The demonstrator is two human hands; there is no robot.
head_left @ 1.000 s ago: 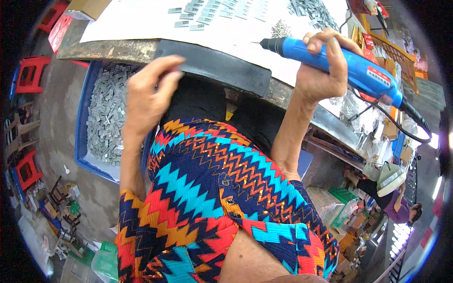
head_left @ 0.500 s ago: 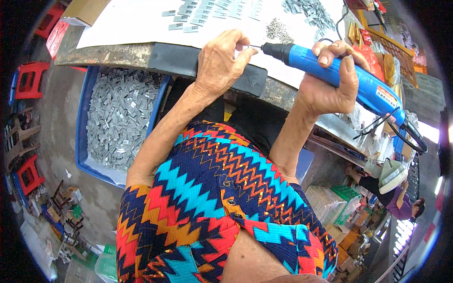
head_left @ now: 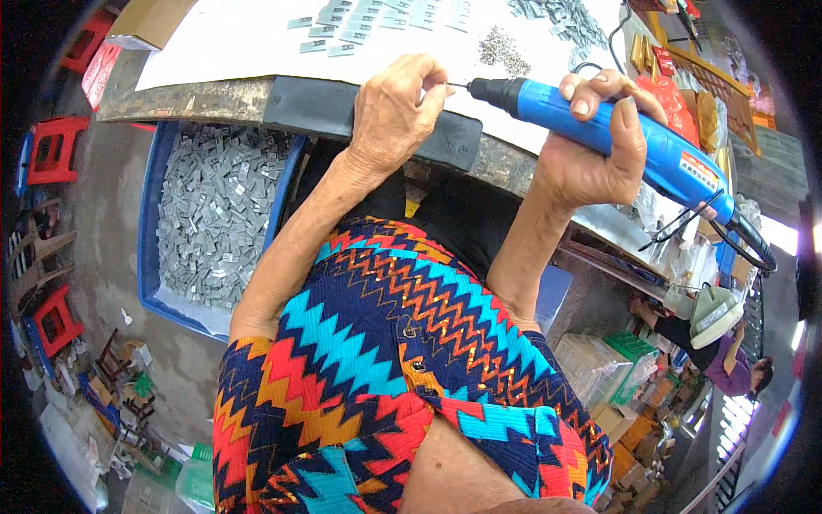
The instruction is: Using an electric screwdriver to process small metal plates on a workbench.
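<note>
A blue electric screwdriver (head_left: 591, 128) with a black nose lies in my right hand (head_left: 604, 141), its thin bit pointing left. My left hand (head_left: 398, 111) is pinched at the tip of that bit, above the table's front edge. Whatever sits between those fingertips is too small and covered to make out. Beyond the screwdriver's nose is a heap of tiny dark screws (head_left: 503, 51) on white paper (head_left: 248, 43). Small grey rectangular pieces (head_left: 355, 26) stand in rows farther left, and a loose pile of grey pieces (head_left: 569, 30) lies to the right.
Left of my lap, a blue bin (head_left: 147, 231) holds many grey pieces (head_left: 218, 214). Black padding (head_left: 312, 107) covers part of the worn table edge. A cardboard box (head_left: 150, 21) sits at the table's left end. Red stools (head_left: 56, 147) stand on the floor; another person (head_left: 728, 364) is at far right.
My left hand has drawn in slightly, its thumb closing toward the forefinger at the bit. The screwdriver and my right hand have shifted a little to the left.
</note>
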